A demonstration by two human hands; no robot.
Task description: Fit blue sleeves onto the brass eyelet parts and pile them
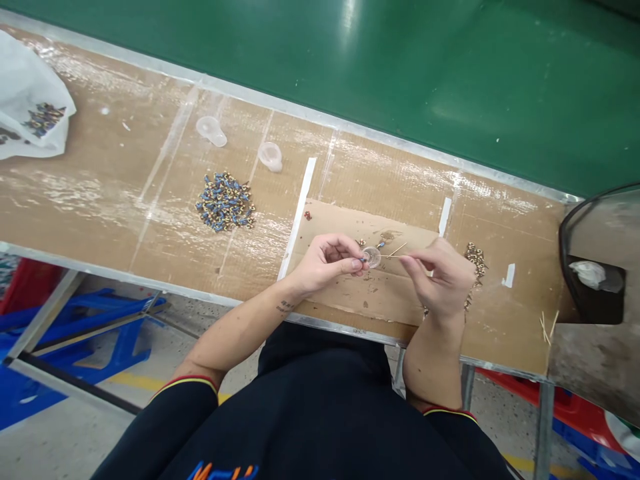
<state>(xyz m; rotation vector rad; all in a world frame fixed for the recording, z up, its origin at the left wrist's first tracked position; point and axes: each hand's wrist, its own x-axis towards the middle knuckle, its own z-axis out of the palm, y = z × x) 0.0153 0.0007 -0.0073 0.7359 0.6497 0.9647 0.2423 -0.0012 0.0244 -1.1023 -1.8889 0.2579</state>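
Between the thumb and fingers of my left hand point(333, 263) is a small blue and brass-coloured part point(363, 260). My right hand point(443, 277) pinches a thin wooden stick point(391, 257), whose far end reaches to a small clear plastic cup point(373, 257). The cup stands on a cardboard sheet point(350, 297), right beside my left fingertips. Just behind it lie another small blue part point(381, 245) and a second thin stick point(400, 248). Whether the stick's tip touches the held part is too small to tell.
A pile of blue and brass parts point(226, 202) lies to the left, with clear plastic cups point(271, 157) behind it. Brass-coloured parts point(475, 260) lie beyond my right hand. A white bag point(37, 93) holds parts at far left. Loose sticks point(549, 328) lie at right.
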